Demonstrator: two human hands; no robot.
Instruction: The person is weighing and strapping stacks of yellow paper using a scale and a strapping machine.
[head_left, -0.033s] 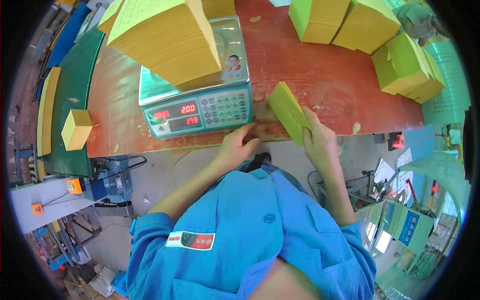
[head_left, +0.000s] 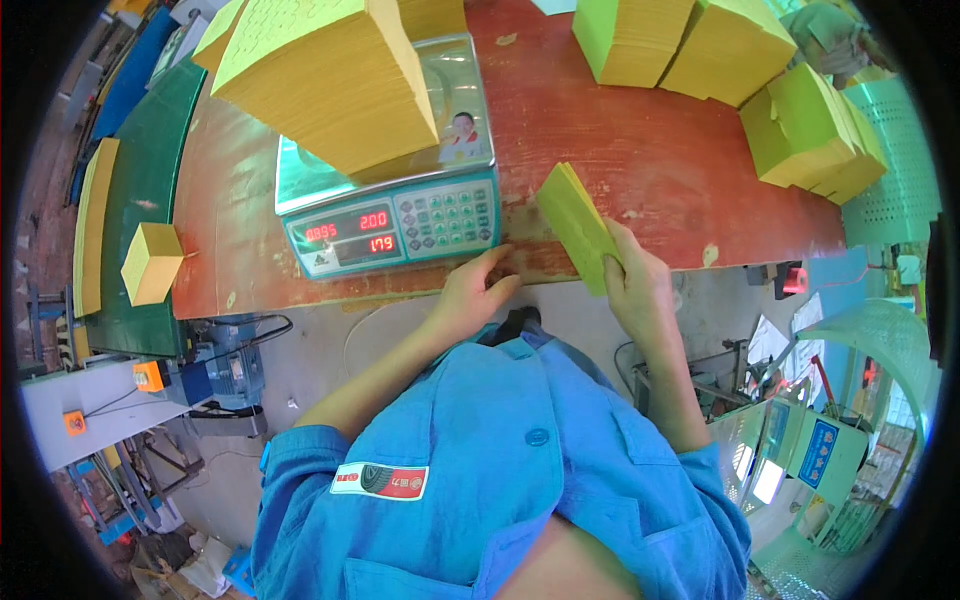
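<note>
In my right hand (head_left: pixel 638 278) is a thin stack of yellow paper sheets (head_left: pixel 577 222), gripped at its lower right side between thumb and fingers. It tilts over the table's front edge, its sheets slightly fanned at the top. My left hand (head_left: pixel 474 295) is empty at the same edge, just below the scale's right corner, with thumb and index finger apart; its other fingers are partly hidden. A teal digital scale (head_left: pixel 392 232) with red lit digits and a keypad stands to the left. On its metal pan rests a tall block of yellow paper (head_left: pixel 330 100).
The red-brown tabletop (head_left: pixel 640 165) carries more yellow paper stacks (head_left: pixel 725 50) at the back right and another stack (head_left: pixel 805 130) farther right. On a green surface (head_left: pixel 140 200) at left lies a small yellow block (head_left: pixel 151 263). Machinery (head_left: pixel 820 450) stands at lower right. Another person (head_left: pixel 830 40) is at the far right.
</note>
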